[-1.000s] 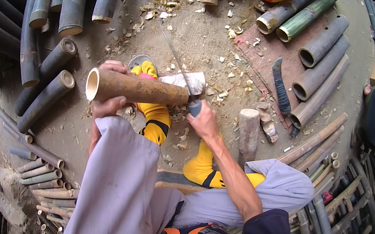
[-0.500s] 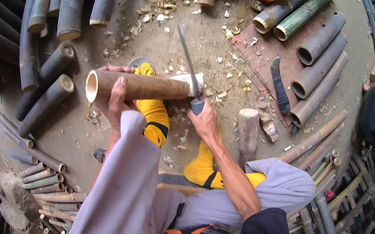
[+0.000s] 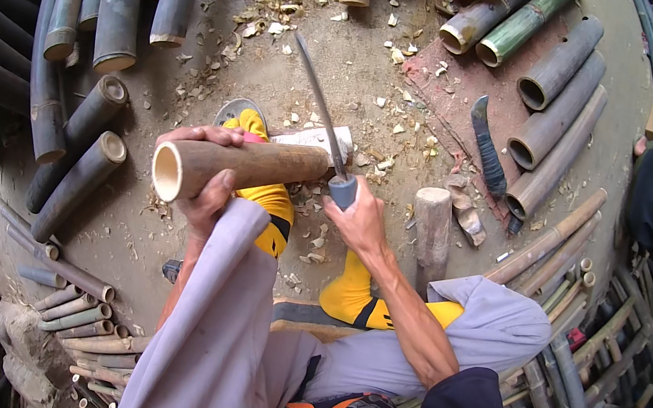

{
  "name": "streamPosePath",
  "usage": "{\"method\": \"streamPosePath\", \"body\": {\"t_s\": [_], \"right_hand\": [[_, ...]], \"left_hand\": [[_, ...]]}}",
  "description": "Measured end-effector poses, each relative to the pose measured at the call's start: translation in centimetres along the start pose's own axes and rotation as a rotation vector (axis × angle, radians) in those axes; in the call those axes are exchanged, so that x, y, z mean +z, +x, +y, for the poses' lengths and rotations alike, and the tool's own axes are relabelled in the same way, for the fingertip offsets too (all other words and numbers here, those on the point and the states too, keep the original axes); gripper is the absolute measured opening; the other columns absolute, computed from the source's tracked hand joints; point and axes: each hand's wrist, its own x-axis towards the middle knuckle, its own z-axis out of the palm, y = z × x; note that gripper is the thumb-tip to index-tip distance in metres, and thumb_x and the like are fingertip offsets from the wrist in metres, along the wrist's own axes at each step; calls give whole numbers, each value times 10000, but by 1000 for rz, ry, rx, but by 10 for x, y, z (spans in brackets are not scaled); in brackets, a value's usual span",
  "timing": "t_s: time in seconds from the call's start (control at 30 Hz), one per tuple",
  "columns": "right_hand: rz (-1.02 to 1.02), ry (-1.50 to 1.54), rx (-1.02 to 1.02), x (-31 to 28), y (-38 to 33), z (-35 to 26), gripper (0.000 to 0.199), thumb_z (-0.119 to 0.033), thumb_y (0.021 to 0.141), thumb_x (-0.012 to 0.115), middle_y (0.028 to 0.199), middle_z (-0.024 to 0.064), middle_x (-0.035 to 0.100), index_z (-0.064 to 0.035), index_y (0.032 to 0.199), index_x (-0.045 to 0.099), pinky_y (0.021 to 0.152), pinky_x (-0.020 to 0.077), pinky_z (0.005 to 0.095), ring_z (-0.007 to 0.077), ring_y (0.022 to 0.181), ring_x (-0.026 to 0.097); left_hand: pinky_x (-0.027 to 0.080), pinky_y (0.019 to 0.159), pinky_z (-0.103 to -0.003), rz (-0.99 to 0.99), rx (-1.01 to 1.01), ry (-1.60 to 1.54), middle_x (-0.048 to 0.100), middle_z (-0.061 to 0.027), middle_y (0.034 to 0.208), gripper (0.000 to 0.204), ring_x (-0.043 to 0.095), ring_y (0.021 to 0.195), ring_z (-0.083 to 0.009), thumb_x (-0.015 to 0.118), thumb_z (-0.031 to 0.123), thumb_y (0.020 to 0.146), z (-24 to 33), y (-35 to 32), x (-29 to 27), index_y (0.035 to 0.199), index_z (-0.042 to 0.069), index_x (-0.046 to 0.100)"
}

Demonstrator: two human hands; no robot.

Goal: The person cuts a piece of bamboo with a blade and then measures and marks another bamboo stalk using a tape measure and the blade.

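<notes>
Left hand [image 3: 208, 183] grip closed around bamboo section [image 3: 241, 170], holding it level and steady, right hand [image 3: 355, 218] grip closed on machete [image 3: 321, 111] handle, blade raised above its far end.

Dark bamboo tubes [image 3: 555, 96], wood chips [image 3: 378, 108]

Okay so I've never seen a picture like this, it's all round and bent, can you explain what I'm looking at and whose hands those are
This comes from a wide fisheye camera worn on a person's head, looking down, so straight edges bend near the rim. The two arms rising from the bottom are the wearer's own. The left hand grips a brown bamboo tube held level. The right hand holds a long knife, blade raised over the tube's far end. Below are yellow boots on a dirt floor strewn with wood chips. More bamboo tubes lie all around, plus a short wooden block.
</notes>
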Motion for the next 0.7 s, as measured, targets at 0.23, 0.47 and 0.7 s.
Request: {"method": "streamPosePath", "body": {"t_s": [0.23,0.47,0.7], "right_hand": [[-42,-98,25,13,12,28,242,-90,785,666,708,109,637,19,934,509,488,531,289,190,586,635],[221,107,-270,1,-8,-4,263,-102,776,711,706,90,647,-18,952,534,526,530,299,183,603,654],[13,-121,0,3,8,32,272,-118,764,714,733,120,660,-3,937,538,577,547,327,236,649,674]], "left_hand": [[470,907,-471,-130,-2,23,506,-145,989,530,543,964,-282,692,59,632,1,3,-15,1101,13,447],[469,912,-440,-178,-75,106,440,-111,1035,584,500,967,-245,736,113,577,4,-5,-55,1095,18,483],[409,993,-479,-8,-285,64,516,-131,1059,645,523,1042,-280,668,36,540,21,9,-28,1149,53,455]]}}
